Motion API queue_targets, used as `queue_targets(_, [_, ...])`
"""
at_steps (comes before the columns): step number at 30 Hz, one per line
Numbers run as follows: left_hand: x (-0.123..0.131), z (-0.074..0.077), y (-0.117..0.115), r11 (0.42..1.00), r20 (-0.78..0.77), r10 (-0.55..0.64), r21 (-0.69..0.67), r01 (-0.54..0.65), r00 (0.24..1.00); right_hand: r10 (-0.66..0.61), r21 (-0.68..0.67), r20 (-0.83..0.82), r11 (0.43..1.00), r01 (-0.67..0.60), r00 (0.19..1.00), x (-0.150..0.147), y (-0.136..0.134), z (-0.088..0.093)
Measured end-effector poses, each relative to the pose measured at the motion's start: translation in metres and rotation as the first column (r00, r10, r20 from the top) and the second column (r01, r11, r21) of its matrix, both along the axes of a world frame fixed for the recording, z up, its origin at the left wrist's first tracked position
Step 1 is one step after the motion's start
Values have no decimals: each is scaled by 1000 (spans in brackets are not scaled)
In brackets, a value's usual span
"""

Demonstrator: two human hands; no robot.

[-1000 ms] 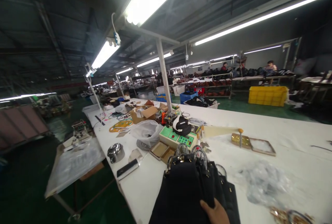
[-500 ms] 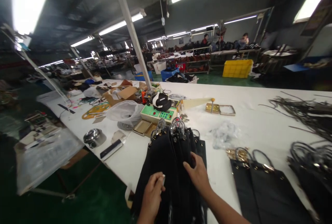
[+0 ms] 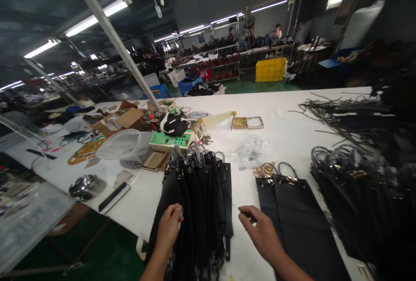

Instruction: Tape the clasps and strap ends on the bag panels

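My left hand [image 3: 169, 225] is closed at the near left side of a row of black bag pieces [image 3: 202, 198]. A small whitish thing, too little of it visible to name, shows between the fingers. The black pieces stand packed together, with plastic-wrapped handles and metal fittings at their far ends. My right hand [image 3: 260, 232] hovers over the white table between that row and two flat black bags [image 3: 299, 211]. Its fingers are bent and apart, with nothing seen in them. The flat bags have looped handles and gold-coloured fittings.
More black bags [image 3: 354, 198] lie at the right, below a heap of dark cords [image 3: 328, 112]. Behind the row stand a green control box [image 3: 172, 140] and a small tray of gold-coloured parts [image 3: 239, 122]. A shiny metal bowl [image 3: 82, 187] is near the left edge.
My right hand has left the black pieces and moved right, over the table. My left hand stays closed near the row's left side. The view has swung to the right.
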State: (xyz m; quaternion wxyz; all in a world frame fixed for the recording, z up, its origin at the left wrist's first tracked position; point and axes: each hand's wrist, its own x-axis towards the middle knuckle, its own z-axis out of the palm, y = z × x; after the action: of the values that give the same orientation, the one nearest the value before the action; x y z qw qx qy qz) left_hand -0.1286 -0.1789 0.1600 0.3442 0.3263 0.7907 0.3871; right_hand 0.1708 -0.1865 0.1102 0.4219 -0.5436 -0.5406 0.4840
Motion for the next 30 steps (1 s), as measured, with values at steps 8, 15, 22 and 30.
queue_targets(8, [175, 27, -5, 816, -36, -567, 111, 567, 823, 55, -169, -305, 979, -111, 951, 67, 4, 24])
queue_targets(15, [275, 4, 6, 637, -80, -762, 91, 766, 643, -21, -251, -456, 962, -106, 890, 143, 12, 15])
queue_targets(22, [302, -9, 28, 554, -99, -825, 48, 831, 556, -144, -325, -535, 945, -46, 832, 167, 30, -3])
queue_targets(30, [310, -45, 69, 496, -71, -864, 55, 866, 499, -132, -315, -215, 947, 59, 968, 178, 50, -21])
